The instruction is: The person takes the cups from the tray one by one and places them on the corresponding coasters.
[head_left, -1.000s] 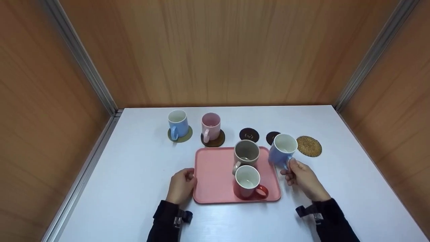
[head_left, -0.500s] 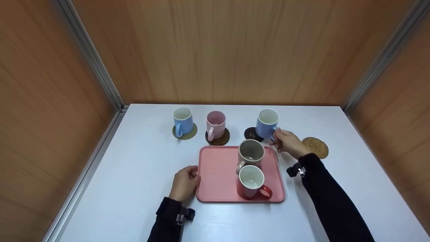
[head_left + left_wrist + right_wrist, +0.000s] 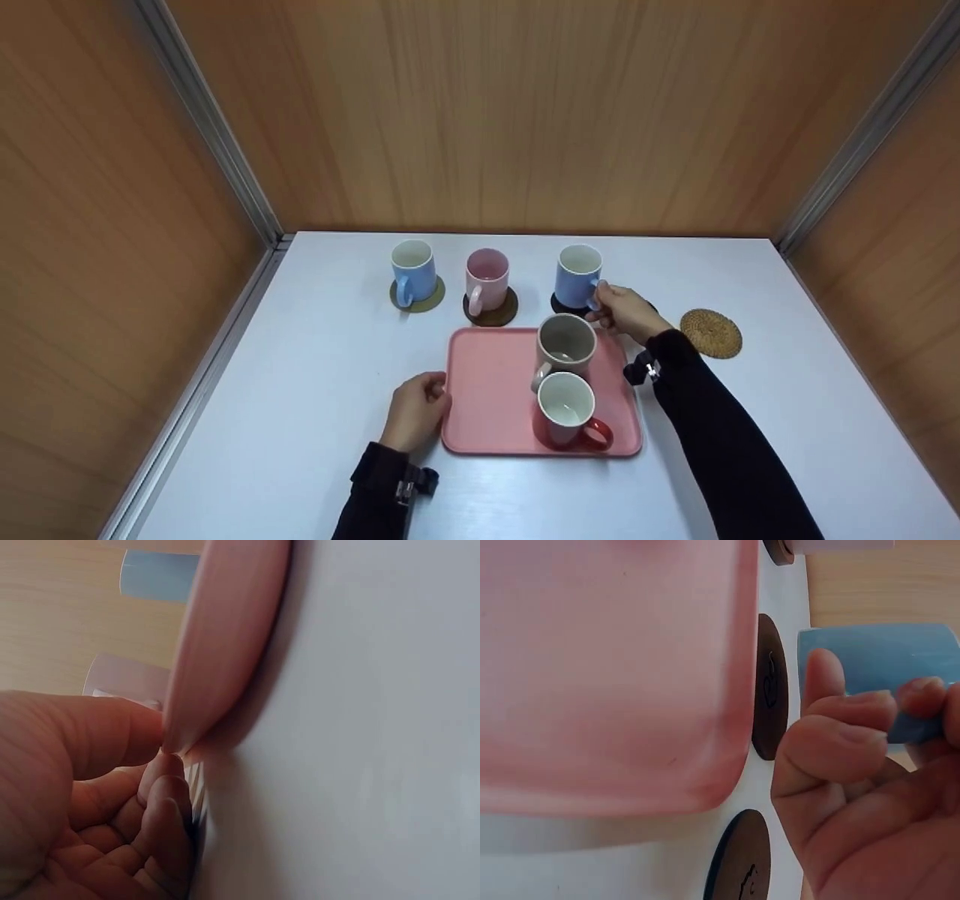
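Note:
My right hand grips the handle of a light-blue mug. The mug is upright, its base close over a dark round coaster behind the tray; a narrow gap shows in the right wrist view. My left hand pinches the left edge of a pink tray, thumb against the rim and fingers curled below. On the tray's right side stand a grey mug, handle to the left, and a red mug with a white inside, handle to the right.
At the back left, another blue mug stands on a green coaster, beside a pink mug on a brown coaster. A second dark coaster is mostly behind my right hand. A woven coaster lies far right. Wooden walls enclose the table.
My right hand has carried the blue mug from the tray's right edge back and left, over the nearer-to-centre dark coaster. My left hand has stayed at the tray's left edge.

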A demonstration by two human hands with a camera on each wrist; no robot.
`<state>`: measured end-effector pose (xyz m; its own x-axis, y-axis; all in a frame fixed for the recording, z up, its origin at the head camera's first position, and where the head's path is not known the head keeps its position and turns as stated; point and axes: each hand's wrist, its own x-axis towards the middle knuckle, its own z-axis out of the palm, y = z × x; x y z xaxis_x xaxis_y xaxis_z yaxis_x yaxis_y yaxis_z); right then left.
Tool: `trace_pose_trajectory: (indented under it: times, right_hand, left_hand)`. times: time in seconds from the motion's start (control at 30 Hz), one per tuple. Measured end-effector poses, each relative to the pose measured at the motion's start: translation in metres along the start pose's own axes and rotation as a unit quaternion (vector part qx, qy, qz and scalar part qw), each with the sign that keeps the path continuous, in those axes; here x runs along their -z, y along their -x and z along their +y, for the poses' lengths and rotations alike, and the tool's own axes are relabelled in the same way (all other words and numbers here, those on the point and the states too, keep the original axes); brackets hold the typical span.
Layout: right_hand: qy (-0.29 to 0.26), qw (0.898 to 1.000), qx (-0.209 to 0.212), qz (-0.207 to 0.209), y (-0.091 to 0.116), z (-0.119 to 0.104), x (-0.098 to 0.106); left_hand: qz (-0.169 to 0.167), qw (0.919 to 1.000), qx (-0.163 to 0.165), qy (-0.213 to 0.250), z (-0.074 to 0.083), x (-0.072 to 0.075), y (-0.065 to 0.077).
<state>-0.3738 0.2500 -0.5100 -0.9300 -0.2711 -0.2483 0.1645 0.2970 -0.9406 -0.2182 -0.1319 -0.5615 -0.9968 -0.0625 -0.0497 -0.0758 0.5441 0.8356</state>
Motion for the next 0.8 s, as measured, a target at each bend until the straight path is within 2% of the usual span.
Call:
trace_pose_trajectory:
  times: [0.23,0.4,0.6,0.8]
  right_hand:
    - [0.024,1.000,-0.002,0.020,-0.0020,0.0057,-0.0056]
    - [0.000,1.000,-0.002,0.024,-0.0021,0.0086,-0.0065]
    - [-0.032,0.999,-0.009,0.003,-0.0013,0.0098,-0.0065]
    - [0.057,0.997,-0.007,0.046,0.0025,0.0103,-0.0083]
  left_hand:
    - [0.004,1.0000,-0.005,0.003,-0.0011,-0.0002,-0.0002]
    - [0.005,1.0000,-0.007,0.001,0.0004,-0.0001,0.0001]
    - [0.000,1.0000,-0.009,-0.001,0.0029,0.0007,0.0018]
    - [0.002,1.0000,-0.003,-0.004,0.0027,0.0007,0.0013]
